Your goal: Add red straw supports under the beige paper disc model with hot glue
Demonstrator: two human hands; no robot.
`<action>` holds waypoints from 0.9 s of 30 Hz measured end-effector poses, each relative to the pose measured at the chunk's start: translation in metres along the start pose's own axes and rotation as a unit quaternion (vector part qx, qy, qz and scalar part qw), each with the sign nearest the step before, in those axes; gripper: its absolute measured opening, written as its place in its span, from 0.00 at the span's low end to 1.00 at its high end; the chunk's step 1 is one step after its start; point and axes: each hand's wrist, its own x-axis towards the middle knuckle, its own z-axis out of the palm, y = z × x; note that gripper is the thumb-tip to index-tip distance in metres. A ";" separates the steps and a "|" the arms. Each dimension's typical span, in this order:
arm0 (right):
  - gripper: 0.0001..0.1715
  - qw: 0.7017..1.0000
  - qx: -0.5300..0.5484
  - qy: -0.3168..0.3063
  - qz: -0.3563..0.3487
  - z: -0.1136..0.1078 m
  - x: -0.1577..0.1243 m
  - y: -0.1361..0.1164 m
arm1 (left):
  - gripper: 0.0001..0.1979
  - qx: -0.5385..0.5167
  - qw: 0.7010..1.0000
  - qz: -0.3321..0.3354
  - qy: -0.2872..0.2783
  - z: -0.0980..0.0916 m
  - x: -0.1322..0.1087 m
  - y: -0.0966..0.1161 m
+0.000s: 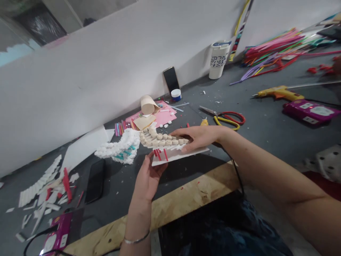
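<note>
A craft model (162, 142) of cream paper rolls on a white board with short red sticks is lifted above the grey floor. My left hand (147, 177) grips the board's lower left edge from below. My right hand (198, 137) lies over the model's right end, fingers stretched along the rolls and thumb under the board. A white frilly piece with teal sticks (119, 149) adjoins the model on its left.
Scissors (226, 117), a yellow glue gun (279, 93), a purple box (310, 111), a white cup (218, 59), a propped phone (171, 79), pink paper (162, 115), coloured strips (274, 49), a black phone (95, 180), paper scraps (42, 192) and a wooden plank (170, 206) lie around.
</note>
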 end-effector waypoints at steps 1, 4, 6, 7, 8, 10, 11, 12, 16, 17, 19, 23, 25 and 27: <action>0.41 1.000 -0.001 -0.002 0.002 -0.001 -0.001 -0.003 | 0.17 -0.016 0.999 -0.032 -0.016 0.002 -0.007 0.001; 0.42 1.000 -0.010 -0.010 0.000 -0.003 -0.002 -0.007 | 0.20 -0.059 0.993 -0.094 -0.049 0.009 -0.025 0.004; 0.41 1.000 -0.018 -0.017 -0.013 -0.003 -0.003 -0.008 | 0.20 -0.090 0.987 -0.127 -0.051 0.012 -0.031 0.006; 0.40 0.999 -0.022 -0.020 -0.020 -0.003 -0.003 -0.008 | 0.21 -0.104 0.983 -0.143 -0.048 0.013 -0.033 0.007; 0.40 0.999 -0.027 -0.021 -0.027 -0.003 -0.003 -0.008 | 0.22 -0.117 0.979 -0.159 -0.047 0.014 -0.034 0.008; 0.40 0.998 -0.037 -0.019 -0.036 -0.002 -0.004 -0.009 | 0.23 -0.135 0.973 -0.182 -0.048 0.015 -0.034 0.009; 0.40 0.998 -0.041 -0.016 -0.040 -0.002 -0.004 -0.009 | 0.23 -0.141 0.971 -0.187 -0.047 0.016 -0.034 0.009; 0.40 0.998 -0.044 -0.013 -0.043 -0.002 -0.005 -0.010 | 0.23 -0.146 0.970 -0.189 -0.044 0.016 -0.034 0.009; 0.39 0.998 -0.035 -0.008 -0.043 -0.003 -0.006 -0.012 | 0.23 -0.150 0.970 -0.189 -0.034 0.017 -0.034 0.008; 0.39 0.999 -0.030 -0.011 -0.042 -0.004 -0.006 -0.012 | 0.23 -0.149 0.970 -0.189 -0.032 0.018 -0.034 0.007; 0.41 0.999 -0.023 -0.015 -0.041 -0.006 -0.007 -0.012 | 0.25 -0.144 0.972 -0.186 -0.021 0.021 -0.035 0.007; 0.43 0.998 -0.042 0.031 -0.028 -0.013 -0.016 -0.014 | 0.27 -0.133 0.978 -0.158 0.028 0.030 -0.036 0.008; 0.40 0.992 -0.061 0.113 -0.017 -0.010 -0.023 -0.018 | 0.26 -0.132 0.980 -0.141 0.043 0.035 -0.034 0.008; 0.29 0.971 -0.061 0.230 0.002 -0.001 -0.029 -0.026 | 0.26 -0.135 0.982 -0.123 0.043 0.039 -0.032 0.006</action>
